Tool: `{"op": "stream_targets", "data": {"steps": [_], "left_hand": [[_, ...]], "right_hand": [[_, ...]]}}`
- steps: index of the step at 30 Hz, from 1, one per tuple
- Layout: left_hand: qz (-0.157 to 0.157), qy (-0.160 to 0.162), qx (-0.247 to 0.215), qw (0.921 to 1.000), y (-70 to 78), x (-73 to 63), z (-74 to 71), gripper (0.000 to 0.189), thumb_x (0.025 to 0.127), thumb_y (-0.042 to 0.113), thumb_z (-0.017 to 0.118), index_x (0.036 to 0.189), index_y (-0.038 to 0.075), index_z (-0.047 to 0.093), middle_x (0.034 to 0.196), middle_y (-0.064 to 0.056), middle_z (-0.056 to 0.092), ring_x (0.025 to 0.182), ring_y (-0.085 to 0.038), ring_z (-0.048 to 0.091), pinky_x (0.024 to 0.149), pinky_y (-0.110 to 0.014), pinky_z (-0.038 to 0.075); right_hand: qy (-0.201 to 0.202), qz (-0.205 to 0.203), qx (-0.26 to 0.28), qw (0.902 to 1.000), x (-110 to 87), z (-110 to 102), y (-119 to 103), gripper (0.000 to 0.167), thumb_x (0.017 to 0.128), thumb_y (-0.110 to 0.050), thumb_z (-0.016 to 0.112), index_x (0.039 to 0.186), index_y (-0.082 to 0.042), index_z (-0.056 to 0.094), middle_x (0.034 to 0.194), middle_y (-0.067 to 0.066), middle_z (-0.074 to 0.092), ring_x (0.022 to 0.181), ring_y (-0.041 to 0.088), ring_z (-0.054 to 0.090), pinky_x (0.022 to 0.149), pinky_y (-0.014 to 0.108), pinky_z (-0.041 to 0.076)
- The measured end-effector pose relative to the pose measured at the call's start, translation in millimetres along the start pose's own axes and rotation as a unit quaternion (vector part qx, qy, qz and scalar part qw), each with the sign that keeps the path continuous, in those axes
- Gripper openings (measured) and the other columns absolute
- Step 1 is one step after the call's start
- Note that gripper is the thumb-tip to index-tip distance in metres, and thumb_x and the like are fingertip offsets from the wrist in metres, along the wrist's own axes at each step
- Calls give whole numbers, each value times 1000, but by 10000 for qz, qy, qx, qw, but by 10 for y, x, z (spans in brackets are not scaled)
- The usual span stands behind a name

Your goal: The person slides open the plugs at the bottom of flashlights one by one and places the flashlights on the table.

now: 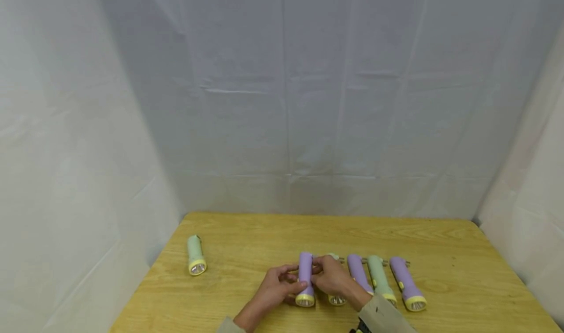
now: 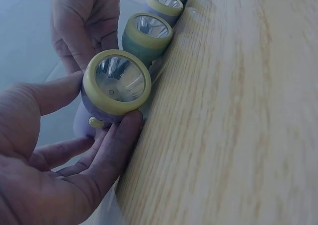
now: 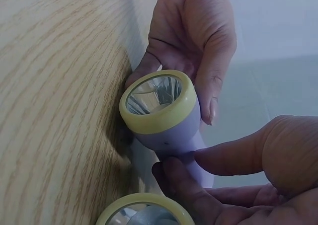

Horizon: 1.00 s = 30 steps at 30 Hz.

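Both hands are on one purple flashlight (image 1: pixel 305 269) with a yellow rim, its lens toward the near side of the table. My left hand (image 1: pixel 275 289) grips it from the left, thumb on the head and fingers curled beneath, as the left wrist view shows beside the yellow switch (image 2: pixel 96 122). From the other side my right hand (image 1: pixel 332 276) pinches the body between thumb and fingers, clearly seen in the right wrist view. Right of it lies a green flashlight (image 1: pixel 337 300), partly hidden by my right hand.
Further right along the row lie a purple flashlight (image 1: pixel 358 269), a green flashlight (image 1: pixel 377 274) and another purple flashlight (image 1: pixel 407 286), with small prongs at their far ends. A lone green flashlight (image 1: pixel 195 252) lies at the left of the wooden table (image 1: pixel 238 240). Pale sheeting (image 1: pixel 286 103) encloses the back and sides.
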<state>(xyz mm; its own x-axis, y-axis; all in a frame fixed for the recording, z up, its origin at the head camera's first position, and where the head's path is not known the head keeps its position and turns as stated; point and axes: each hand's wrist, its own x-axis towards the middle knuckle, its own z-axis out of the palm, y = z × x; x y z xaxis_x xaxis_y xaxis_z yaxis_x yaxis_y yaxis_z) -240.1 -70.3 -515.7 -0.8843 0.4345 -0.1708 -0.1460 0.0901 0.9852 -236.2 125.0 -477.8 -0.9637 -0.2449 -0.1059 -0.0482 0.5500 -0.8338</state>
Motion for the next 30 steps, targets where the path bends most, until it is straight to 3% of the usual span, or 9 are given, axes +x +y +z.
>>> {"op": "stream_targets", "data": {"steps": [7, 30], "left_hand": [[-56, -94, -100, 9999, -7, 3, -16, 60, 92, 13, 75, 144, -5, 50, 104, -10, 64, 86, -16, 68, 73, -38, 64], [94, -27, 168, 9998, -43, 29, 8, 62, 93, 15, 74, 144, -9, 49, 102, -11, 63, 82, -16, 67, 71, -39, 64]], "right_hand": [[17, -48, -36, 10000, 6, 2, 15, 43, 85, 5, 66, 125, 18, 59, 102, 23, 73, 98, 32, 71, 82, 43, 61], [6, -209, -318, 9993, 46, 26, 43, 39, 84, 5, 66, 120, 18, 63, 99, 23, 74, 95, 32, 71, 82, 45, 60]]}}
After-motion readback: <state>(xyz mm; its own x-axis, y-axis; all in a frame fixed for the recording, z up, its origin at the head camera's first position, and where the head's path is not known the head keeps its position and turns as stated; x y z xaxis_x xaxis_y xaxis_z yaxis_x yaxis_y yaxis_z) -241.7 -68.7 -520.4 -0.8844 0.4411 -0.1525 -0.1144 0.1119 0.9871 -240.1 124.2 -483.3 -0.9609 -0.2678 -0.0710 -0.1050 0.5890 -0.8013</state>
